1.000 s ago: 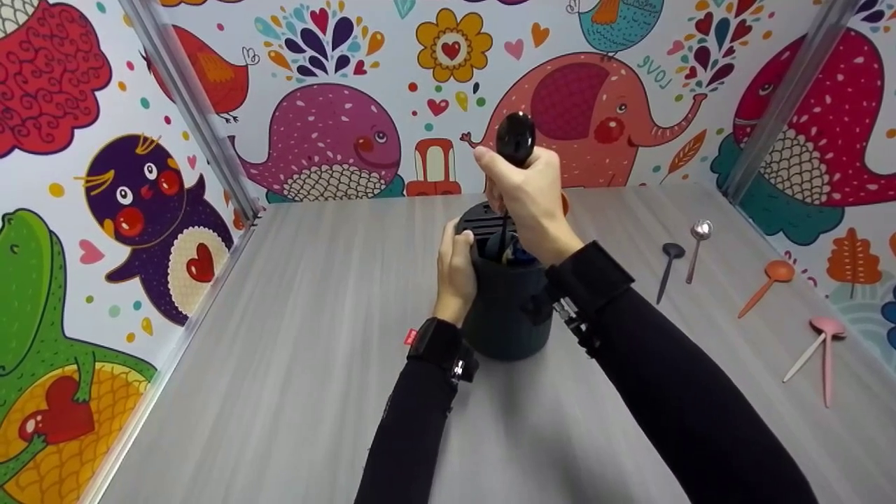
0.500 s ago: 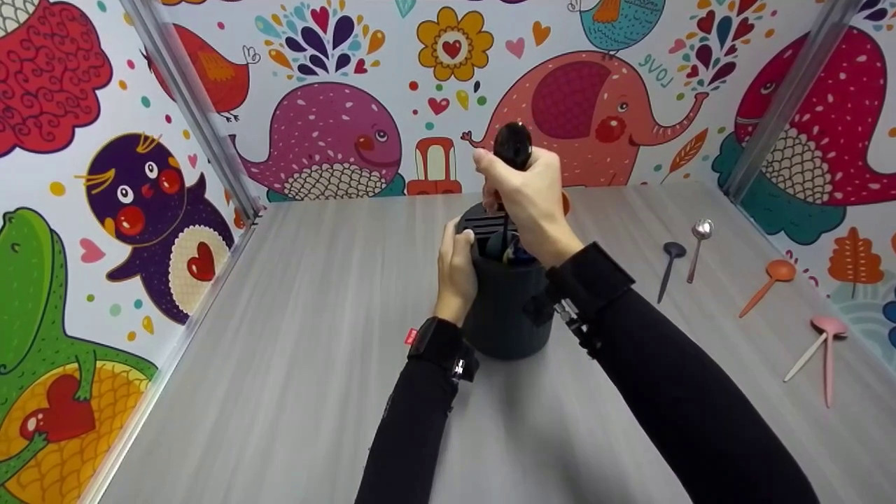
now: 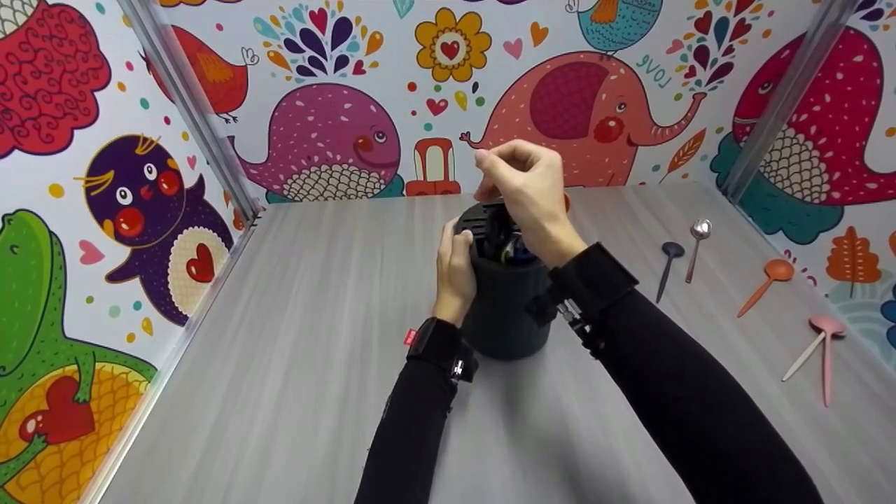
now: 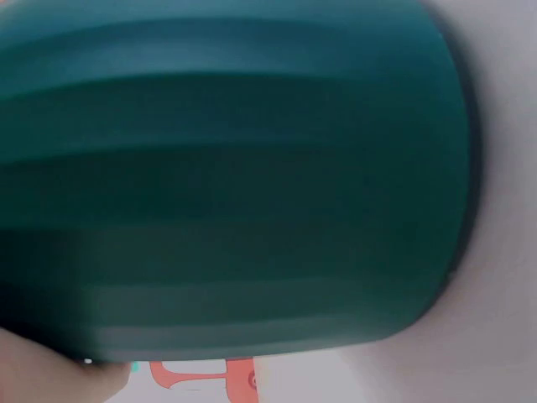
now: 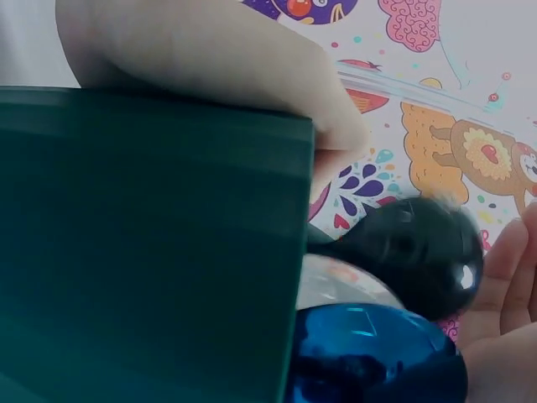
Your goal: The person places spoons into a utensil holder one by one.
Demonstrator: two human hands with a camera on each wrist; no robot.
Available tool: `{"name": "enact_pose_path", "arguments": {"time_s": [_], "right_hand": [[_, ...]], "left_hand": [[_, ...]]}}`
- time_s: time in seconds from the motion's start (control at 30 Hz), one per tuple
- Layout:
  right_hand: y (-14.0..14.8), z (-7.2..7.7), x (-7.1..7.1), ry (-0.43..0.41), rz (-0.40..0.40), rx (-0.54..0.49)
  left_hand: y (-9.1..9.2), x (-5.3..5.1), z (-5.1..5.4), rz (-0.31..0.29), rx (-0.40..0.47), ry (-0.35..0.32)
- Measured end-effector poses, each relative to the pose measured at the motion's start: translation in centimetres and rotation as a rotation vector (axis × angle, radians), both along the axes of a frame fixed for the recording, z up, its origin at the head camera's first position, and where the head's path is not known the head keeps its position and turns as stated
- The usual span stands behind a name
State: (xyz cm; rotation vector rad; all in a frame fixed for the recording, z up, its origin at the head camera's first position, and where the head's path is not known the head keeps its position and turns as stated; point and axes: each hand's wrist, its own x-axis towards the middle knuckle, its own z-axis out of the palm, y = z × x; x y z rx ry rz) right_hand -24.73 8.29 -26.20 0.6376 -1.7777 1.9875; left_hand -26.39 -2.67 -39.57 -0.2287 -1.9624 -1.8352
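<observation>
My left hand point(image 3: 456, 269) grips the side of a dark green ribbed utensil holder point(image 3: 505, 315), with fingers reaching its rim. In the left wrist view the holder point(image 4: 252, 185) fills most of the picture, and only a bit of hand point(image 4: 63, 369) shows. A black spoon point(image 5: 419, 252) stands in the holder, its rounded head above the rim and blurred. My right hand point(image 3: 528, 192) hovers just over it with bent, loose fingers. In the right wrist view that hand's fingers point(image 5: 508, 285) are apart from the spoon head. A shiny blue utensil point(image 5: 377, 348) stands beside it.
On the right of the table point(image 3: 315, 350) lie a dark spoon point(image 3: 672, 252), a silver spoon point(image 3: 700, 229), an orange spoon point(image 3: 777, 269) and a pink spoon point(image 3: 827, 327) crossing a white handle point(image 3: 803, 357). Patterned walls enclose the table.
The black spoon has dropped from above my right fist down into the holder, and the right hand has let go of it. My left hand keeps its hold in the same place.
</observation>
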Motion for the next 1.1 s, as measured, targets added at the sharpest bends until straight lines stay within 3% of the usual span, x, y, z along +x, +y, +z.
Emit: {"name": "enact_pose_path", "arguments": {"time_s": [0.2, 0.57, 0.9, 1.1], "right_hand": [[0.3, -0.2, -0.1, -0.008, 0.001, -0.014], [1.6, 0.1, -0.3, -0.002, -0.035, 0.026], [5.7, -0.1, -0.7, -0.041, -0.107, 0.092], [8.9, -0.4, -0.9, -0.035, -0.155, 0.066]], "left_hand": [[0.0, 0.1, 0.0, -0.005, -0.001, -0.023], [0.0, 0.0, 0.0, -0.011, 0.007, 0.001], [0.1, -0.1, -0.1, -0.013, 0.017, 0.029], [0.0, -0.1, -0.2, -0.005, 0.013, 0.044]]}}
